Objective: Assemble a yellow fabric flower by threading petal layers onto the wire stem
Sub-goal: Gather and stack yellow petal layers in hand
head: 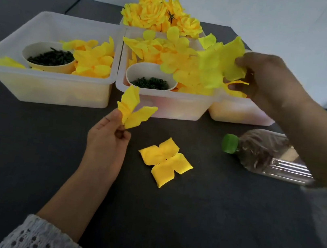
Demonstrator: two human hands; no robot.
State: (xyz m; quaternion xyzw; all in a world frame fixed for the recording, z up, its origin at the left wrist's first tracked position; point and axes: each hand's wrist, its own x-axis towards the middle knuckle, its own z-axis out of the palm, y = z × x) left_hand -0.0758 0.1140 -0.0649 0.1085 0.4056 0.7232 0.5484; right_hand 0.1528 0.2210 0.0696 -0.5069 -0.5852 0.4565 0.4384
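Observation:
My left hand pinches the base of a small folded yellow petal piece and holds it upright above the dark table, just in front of the middle bin. My right hand is raised at the right over the bins and grips a large yellow petal layer by its edge. A flat four-petal yellow layer lies on the table between my hands. No wire stem shows clearly in my left fingers.
Translucent bins stand at the back: a left bin and a middle bin, each with yellow petals and a paper cup of dark green parts. Finished yellow flowers are piled behind. A plastic bottle with a green cap lies at the right.

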